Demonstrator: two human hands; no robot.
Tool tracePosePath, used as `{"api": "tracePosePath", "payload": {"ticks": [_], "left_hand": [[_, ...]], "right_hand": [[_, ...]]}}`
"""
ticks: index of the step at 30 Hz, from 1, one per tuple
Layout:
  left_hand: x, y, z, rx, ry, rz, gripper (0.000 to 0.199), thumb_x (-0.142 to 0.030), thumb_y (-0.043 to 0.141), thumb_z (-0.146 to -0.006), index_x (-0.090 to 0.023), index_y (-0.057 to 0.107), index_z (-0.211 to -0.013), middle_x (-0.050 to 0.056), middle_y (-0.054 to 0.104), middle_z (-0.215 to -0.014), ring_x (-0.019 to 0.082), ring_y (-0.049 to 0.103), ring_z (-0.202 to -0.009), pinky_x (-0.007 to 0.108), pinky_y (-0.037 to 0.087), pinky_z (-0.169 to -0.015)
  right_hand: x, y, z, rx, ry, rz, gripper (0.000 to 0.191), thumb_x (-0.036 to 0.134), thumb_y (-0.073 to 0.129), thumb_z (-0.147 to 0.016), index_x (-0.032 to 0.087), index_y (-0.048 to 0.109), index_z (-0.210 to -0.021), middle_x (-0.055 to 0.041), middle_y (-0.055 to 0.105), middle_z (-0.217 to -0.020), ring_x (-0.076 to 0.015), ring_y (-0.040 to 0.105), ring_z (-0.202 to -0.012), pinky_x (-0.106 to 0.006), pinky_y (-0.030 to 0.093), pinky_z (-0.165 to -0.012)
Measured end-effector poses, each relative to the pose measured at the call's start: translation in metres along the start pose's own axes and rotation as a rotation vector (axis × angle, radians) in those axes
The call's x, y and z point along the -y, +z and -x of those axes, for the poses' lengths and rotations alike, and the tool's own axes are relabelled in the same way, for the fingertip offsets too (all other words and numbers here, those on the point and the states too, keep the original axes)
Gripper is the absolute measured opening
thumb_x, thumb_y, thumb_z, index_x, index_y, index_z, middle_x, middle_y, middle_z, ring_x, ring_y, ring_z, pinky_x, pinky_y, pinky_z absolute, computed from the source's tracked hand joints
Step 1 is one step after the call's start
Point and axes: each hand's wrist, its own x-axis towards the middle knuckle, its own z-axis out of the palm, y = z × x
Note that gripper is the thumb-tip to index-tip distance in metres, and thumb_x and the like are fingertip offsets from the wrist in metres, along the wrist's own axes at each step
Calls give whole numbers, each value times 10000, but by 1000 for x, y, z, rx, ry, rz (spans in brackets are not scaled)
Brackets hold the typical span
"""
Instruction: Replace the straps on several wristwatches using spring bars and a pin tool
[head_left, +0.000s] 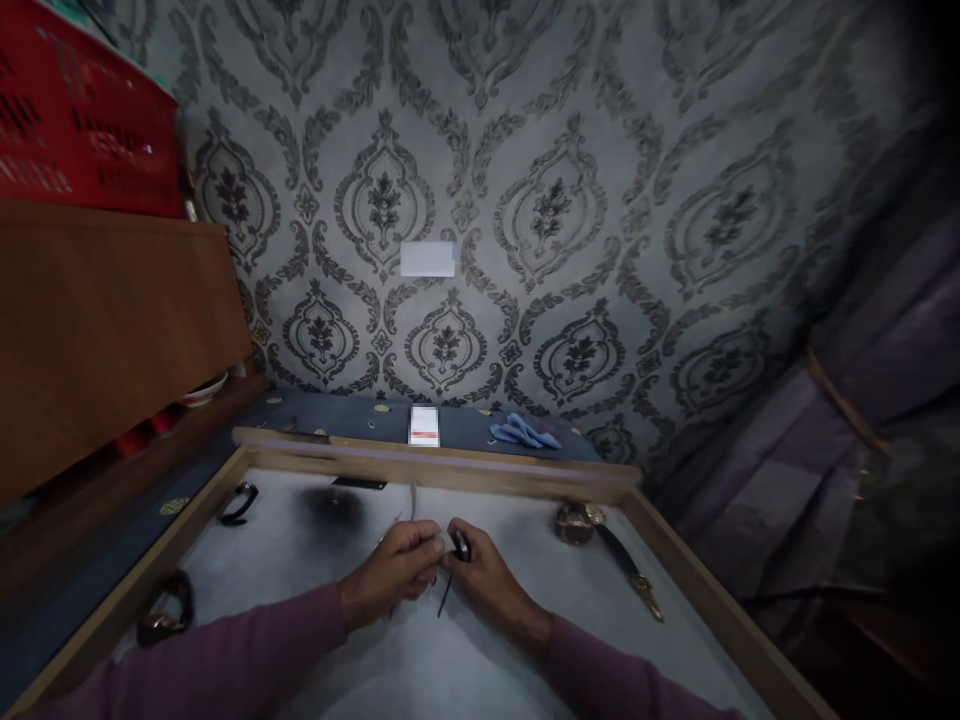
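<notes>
My left hand (401, 565) and my right hand (491, 580) are close together over the middle of a shallow wooden tray with a pale base (600, 640). Between my right thumb and fingers is a small black watch-like piece (461, 545) with a shiny rim. A thin dark strip (444, 597) hangs down between the hands. My left fingers are pinched together beside it; what they hold is too small to make out. Several watches lie around: a black one (238, 505) at the far left, another (166, 610) near my left forearm, and a gold-toned one with a dark strap (622, 560) at the right.
The tray's wooden rim (450, 465) surrounds the work area. Beyond it are a lit phone (424, 426) and a blue cloth (523, 431) on dark fabric. A flat black piece (360, 483) lies at the tray's back. A wooden cabinet (112, 330) stands left, a purple curtain (847, 400) right.
</notes>
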Motion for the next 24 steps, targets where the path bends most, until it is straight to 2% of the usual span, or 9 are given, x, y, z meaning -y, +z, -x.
{"api": "tracePosePath", "payload": {"ticks": [4, 9, 16, 20, 24], "left_hand": [[1, 5, 1, 2, -12, 10, 535, -657, 667, -704, -213, 369, -681, -116, 272, -493, 46, 165, -415, 225, 105, -403], [3, 7, 1, 18, -5, 6, 534, -663, 653, -711, -213, 370, -665, -116, 284, -490, 44, 162, -407, 230, 109, -399], [1, 5, 2, 9, -3, -2, 492, -645, 615, -746, -187, 446, -686, -107, 311, -504, 44, 190, -413, 237, 122, -408], [0, 2, 3, 6, -35, 34, 472, -617, 647, -724, -186, 458, -693, -101, 332, -509, 48, 224, -424, 227, 140, -412], [-2, -1, 5, 6, -50, 43, 467, -619, 639, -728, -175, 493, -719, -104, 321, -499, 48, 223, -416, 229, 137, -411]], "right_hand": [[3, -4, 2, 78, 49, -76, 190, 219, 612, -576, 204, 427, -621, 73, 345, -595, -106, 323, -601, -228, 281, -544], [11, -11, 6, 212, 171, -213, 226, 270, 621, -595, 215, 438, -715, 95, 360, -573, -73, 303, -468, -204, 279, -433], [6, -17, 4, 286, 247, -322, 320, 320, 747, -597, 196, 495, -752, 73, 478, -600, -51, 388, -440, -184, 324, -425], [3, -19, 1, 247, 265, -300, 420, 400, 814, -594, 211, 460, -717, 102, 437, -522, -23, 297, -336, -168, 252, -328], [4, -19, -2, 293, 308, -237, 499, 449, 842, -560, 227, 422, -711, 122, 421, -469, -13, 237, -275, -164, 219, -267]]}}
